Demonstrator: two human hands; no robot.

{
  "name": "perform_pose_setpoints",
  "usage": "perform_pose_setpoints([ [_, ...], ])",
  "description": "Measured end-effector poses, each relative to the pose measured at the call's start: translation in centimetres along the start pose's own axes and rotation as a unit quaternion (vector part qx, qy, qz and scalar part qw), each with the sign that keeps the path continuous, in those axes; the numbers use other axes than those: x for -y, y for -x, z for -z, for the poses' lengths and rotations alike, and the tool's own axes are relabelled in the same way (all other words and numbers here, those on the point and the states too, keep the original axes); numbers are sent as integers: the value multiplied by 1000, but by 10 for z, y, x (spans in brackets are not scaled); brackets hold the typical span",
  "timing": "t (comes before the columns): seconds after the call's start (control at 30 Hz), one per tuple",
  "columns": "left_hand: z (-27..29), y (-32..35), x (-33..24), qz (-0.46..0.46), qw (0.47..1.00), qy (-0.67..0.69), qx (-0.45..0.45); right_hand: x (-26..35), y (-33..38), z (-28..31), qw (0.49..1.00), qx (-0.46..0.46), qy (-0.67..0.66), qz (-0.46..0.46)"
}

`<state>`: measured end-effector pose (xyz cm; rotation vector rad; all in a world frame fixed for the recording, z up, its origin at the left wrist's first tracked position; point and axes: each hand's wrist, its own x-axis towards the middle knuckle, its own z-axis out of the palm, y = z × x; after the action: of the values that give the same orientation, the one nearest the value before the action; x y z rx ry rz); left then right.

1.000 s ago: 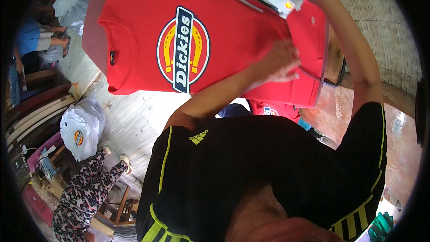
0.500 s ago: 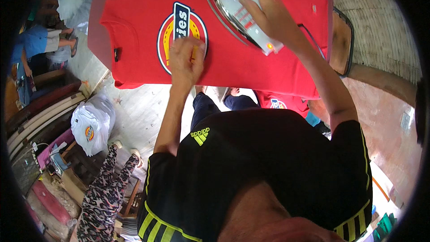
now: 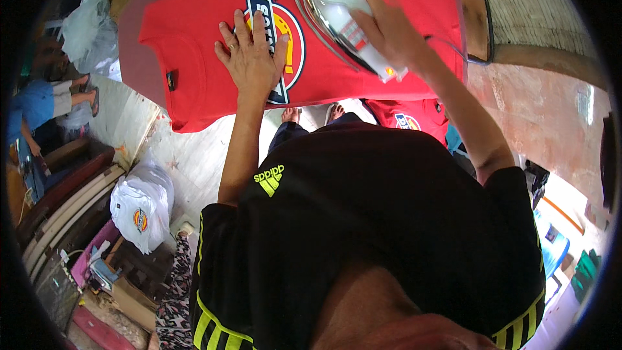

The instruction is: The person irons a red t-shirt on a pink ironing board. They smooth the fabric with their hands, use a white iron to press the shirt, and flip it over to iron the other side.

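Note:
A red T-shirt (image 3: 194, 45) with a round printed emblem lies spread over an ironing board (image 3: 146, 10) with a dull maroon cover. Flat on the print rests my left hand (image 3: 253, 58), its fingers spread. My right hand (image 3: 389, 32) is wrapped around the handle of a white steam iron (image 3: 343, 19), somewhat blurred. The iron stands tilted on its side edge, its metal soleplate turned toward the emblem, and a small orange light glows near its heel. Whether it touches the cloth I cannot tell. A cord runs off behind my right wrist.
A metal-framed rest (image 3: 479, 19) juts from the board's right end. Below the board hangs another red shirt (image 3: 421, 113). White shirts in a plastic bag (image 3: 142, 201) sit on the left, beside stacked boards (image 3: 71, 214). A person in patterned trousers (image 3: 173, 291) and another in blue (image 3: 42, 107) are at left.
My left hand has opened from a loose curl to flat, spread fingers on the print. The iron and my right hand have shifted slightly; the whole view has moved a little.

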<state>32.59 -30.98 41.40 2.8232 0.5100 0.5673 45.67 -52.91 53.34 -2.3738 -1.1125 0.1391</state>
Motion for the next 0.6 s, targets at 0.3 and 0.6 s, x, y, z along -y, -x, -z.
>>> perform_pose_setpoints([
  [0.3, 5, 0, -4, -9, 999, 11, 40, 2, 33, -11, 984, -107, -58, -128],
  [0.6, -8, 1, 1, -49, 999, -6, -3, -56, -126, 11, 980, -126, -29, -150],
])
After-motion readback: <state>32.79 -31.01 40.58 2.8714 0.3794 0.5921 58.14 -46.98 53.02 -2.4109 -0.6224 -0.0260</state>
